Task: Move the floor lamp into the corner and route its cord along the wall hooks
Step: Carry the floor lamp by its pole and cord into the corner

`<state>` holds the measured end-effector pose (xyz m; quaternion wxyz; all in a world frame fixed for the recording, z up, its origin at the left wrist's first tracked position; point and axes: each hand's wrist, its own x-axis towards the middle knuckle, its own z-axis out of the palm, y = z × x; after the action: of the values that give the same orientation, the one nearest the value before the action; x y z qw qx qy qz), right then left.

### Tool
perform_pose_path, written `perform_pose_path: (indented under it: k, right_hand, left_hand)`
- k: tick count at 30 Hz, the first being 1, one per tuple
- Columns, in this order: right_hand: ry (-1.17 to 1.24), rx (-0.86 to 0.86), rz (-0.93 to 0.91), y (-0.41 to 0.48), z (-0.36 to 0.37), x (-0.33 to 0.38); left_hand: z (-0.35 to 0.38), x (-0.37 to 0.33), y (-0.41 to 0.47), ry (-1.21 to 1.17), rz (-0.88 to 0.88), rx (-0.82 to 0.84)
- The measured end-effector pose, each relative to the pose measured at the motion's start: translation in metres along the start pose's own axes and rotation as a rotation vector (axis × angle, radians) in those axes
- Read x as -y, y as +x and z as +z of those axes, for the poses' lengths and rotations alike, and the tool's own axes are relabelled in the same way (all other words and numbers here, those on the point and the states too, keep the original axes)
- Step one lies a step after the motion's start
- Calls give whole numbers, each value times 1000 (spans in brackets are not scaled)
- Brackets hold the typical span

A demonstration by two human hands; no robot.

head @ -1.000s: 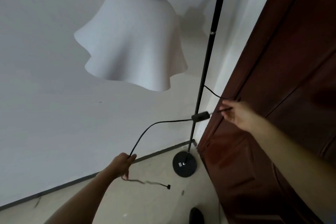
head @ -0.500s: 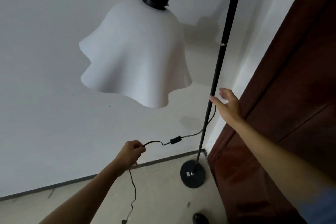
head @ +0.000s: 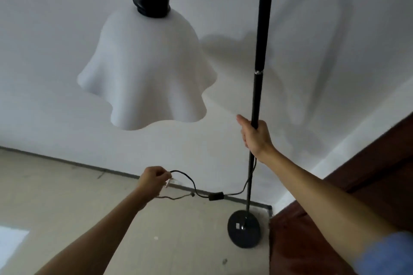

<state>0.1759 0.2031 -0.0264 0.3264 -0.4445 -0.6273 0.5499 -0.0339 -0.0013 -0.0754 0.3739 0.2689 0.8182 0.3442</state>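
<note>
A black floor lamp stands in the corner: thin black pole (head: pixel 259 56), round black base (head: pixel 244 230) on the floor, white wavy shade (head: pixel 145 69) hanging at the left. My right hand (head: pixel 254 134) is closed around the pole at mid height. My left hand (head: pixel 154 179) pinches the black cord (head: pixel 190 182), which loops down to an inline switch (head: pixel 216 196) and runs on to the pole. A thinner end of the cord trails below my left hand. No wall hooks are visible.
The white wall (head: pixel 55 51) meets the beige floor (head: pixel 67 207) along a dark baseboard line. A dark red-brown wooden door (head: pixel 335 219) fills the lower right, close beside the lamp base.
My right hand went from open beside the pole to gripping it. My left hand still holds the cord, and the switch now hangs lower, near the baseboard. The view has shifted.
</note>
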Motion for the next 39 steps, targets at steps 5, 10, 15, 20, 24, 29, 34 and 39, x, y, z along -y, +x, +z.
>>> perform_pose_path:
  k: [5,10,15,20,24,29,34,39]
  right_hand:
    - [-48,139,-62,-5,74,23]
    - [-68,287,-113,-11,160,62]
    - [-70,418,-156,-28,266,95]
    - [-75,501,-196,-50,384,121]
    - [-54,541,-210,-64,484,153]
    - [-28,577,-250,-81,602,202]
    - [36,632,-274,-85,722,238]
    - [99,722,-288,-78,857,260]
  left_hand:
    - [-51,22,-30,-66,-60,-138]
    - [-111,64,-60,-134,-132,-312]
    - [-177,120,-83,-198,-211,-411]
    - [-264,176,-87,-219,-230,-461]
    - [-352,220,-92,-215,-254,-508]
    - [-458,262,-97,-212,-292,-625]
    - [-543,303,-86,-230,-317,-731]
    - [-638,350,-54,-215,-380,-819]
